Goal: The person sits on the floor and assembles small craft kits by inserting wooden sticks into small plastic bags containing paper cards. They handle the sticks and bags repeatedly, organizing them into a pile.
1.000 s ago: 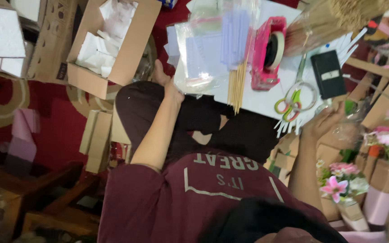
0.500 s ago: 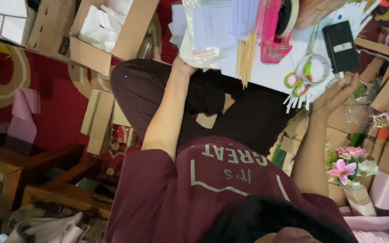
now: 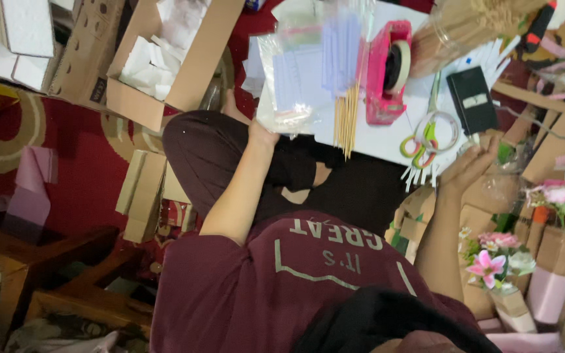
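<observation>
The right hand (image 3: 469,168), fingers loosely spread and gripping nothing, rests by the white paper strips (image 3: 420,175) overhanging the board (image 3: 374,140); a nudge could likely spill them or the scissors (image 3: 426,134). Farther off, the left hand (image 3: 261,134) pinches the clear plastic bag (image 3: 308,72) lying on the board; dragging it might scatter the skewers (image 3: 346,121).

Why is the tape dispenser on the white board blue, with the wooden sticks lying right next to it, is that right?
Not quite. The head view shows that the tape dispenser is pink, not blue. The rest holds: it sits on the white board, and the wooden sticks lie right next to it.
</observation>
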